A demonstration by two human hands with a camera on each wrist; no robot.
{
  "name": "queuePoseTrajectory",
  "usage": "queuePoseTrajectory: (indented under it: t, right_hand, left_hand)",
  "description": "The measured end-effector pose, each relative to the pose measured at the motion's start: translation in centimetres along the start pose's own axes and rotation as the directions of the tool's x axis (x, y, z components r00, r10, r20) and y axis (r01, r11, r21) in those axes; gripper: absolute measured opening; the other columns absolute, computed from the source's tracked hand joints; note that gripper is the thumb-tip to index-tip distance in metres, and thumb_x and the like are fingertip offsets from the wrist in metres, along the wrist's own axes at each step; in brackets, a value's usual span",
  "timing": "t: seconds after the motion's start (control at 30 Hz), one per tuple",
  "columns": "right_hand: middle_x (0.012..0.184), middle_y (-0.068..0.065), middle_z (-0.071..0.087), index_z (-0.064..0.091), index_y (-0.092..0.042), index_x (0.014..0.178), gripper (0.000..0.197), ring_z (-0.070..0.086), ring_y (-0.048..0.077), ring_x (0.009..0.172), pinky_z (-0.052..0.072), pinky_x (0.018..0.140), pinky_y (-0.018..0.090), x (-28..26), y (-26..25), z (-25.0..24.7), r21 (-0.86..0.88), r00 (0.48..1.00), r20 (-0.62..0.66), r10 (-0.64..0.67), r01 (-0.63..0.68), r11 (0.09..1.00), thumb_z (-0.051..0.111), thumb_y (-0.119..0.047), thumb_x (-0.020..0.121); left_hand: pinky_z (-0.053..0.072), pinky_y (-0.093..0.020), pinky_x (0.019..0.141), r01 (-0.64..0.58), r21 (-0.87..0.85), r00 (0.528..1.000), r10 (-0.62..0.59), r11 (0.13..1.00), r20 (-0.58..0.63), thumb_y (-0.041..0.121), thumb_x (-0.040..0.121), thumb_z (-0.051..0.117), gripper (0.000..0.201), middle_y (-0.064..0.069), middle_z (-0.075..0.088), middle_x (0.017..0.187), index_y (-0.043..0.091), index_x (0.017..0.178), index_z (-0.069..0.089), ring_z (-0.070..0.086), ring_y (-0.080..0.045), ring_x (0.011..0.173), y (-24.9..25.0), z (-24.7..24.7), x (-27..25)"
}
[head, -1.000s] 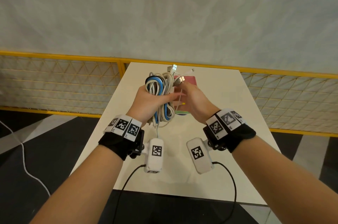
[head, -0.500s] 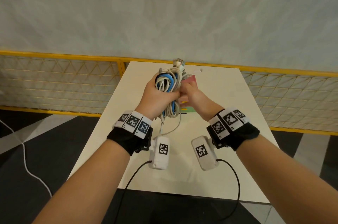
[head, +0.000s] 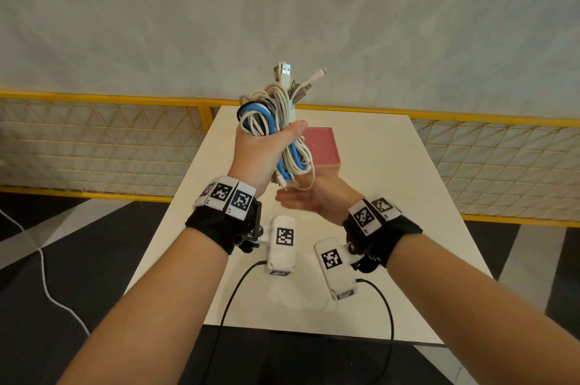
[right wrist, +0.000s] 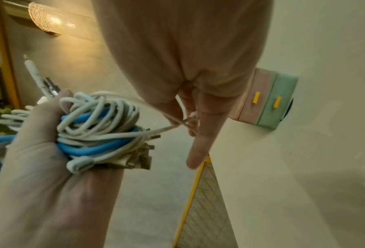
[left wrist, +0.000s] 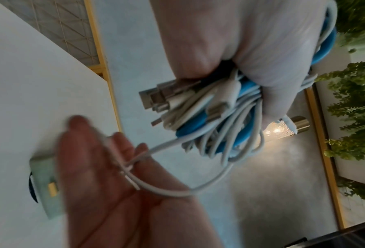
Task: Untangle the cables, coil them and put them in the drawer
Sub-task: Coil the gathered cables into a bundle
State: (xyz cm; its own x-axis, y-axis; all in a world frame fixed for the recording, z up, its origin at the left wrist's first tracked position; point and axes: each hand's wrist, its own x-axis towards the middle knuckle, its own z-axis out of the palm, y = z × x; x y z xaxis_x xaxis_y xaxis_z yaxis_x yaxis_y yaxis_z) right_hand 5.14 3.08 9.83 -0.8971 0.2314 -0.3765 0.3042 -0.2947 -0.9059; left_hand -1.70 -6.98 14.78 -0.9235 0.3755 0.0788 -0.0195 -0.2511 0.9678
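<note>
A bundle of white, grey and blue cables (head: 276, 121) is gripped in my left hand (head: 260, 152), raised above the white table (head: 392, 196) with several plugs sticking up. The wrist views show the same bundle (left wrist: 219, 117) (right wrist: 96, 125) with my left fingers wrapped round it. My right hand (head: 310, 199) is just below the bundle, fingers straight. One loose white strand (left wrist: 177, 193) loops from the bundle and runs between those fingers. A small drawer box (head: 320, 146) with a pink top stands on the table behind the hands. Its pink and green drawers (right wrist: 268, 99) with yellow handles are closed.
A yellow mesh fence (head: 94, 139) runs behind the table on both sides, with a pale wall above. A wall lamp (right wrist: 56, 21) glows there, and green plants (left wrist: 355, 100) are beside it. A white cord (head: 40, 265) lies on the dark floor at the left.
My left hand has lifted the bundle higher. My right hand has come off the bundle's side, dropped beneath it and spread its fingers, uncovering the drawer box.
</note>
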Motion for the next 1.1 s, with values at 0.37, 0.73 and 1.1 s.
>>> queuePoseTrajectory:
  t: [0.37, 0.73, 1.1]
  right_hand:
    - [0.108, 0.023, 0.065, 0.054, -0.006, 0.127, 0.045, 0.067, 0.04, 0.095, 0.056, 0.081, 0.053, 1.2, -0.8, 0.5, -0.127, 0.94, -0.248, -0.235, 0.209, 0.97, 0.06, 0.004, 0.084]
    - [0.101, 0.016, 0.065, 0.057, -0.001, 0.117, 0.027, 0.065, 0.027, 0.094, 0.053, 0.086, 0.038, 0.5, -2.6, -1.1, 0.07, 0.876, -0.322, -0.358, 0.399, 0.914, 0.043, 0.005, 0.094]
    - [0.114, 0.02, 0.062, 0.057, -0.005, 0.116, 0.026, 0.064, 0.03, 0.101, 0.053, 0.09, 0.042, -1.4, -2.8, -1.5, 0.326, 0.901, -0.284, -0.327, 0.412, 0.851, 0.038, -0.007, 0.098]
  left_hand:
    - [0.058, -0.022, 0.061, 0.018, 0.2, 1.0, -0.021, 0.98, 0.014, 0.009, 0.076, 0.079, 0.021, -0.001, 0.067, 0.074, 0.017, 0.088, 0.063, 0.068, -0.01, 0.063, -0.4, -0.4, 0.0]
    - [0.051, -0.014, 0.058, -0.016, 0.311, 0.995, -0.015, 0.95, 0.098, 0.009, 0.074, 0.078, 0.035, 0.003, 0.066, 0.079, 0.008, 0.106, 0.065, 0.065, -0.001, 0.065, -1.4, 0.1, -0.3]
    - [0.056, -0.037, 0.091, 0.099, 0.241, 0.959, -0.157, 0.965, 0.236, 0.021, 0.074, 0.083, 0.053, -0.004, 0.072, 0.109, 0.014, 0.122, 0.062, 0.07, -0.017, 0.102, -3.5, 2.3, -2.2]
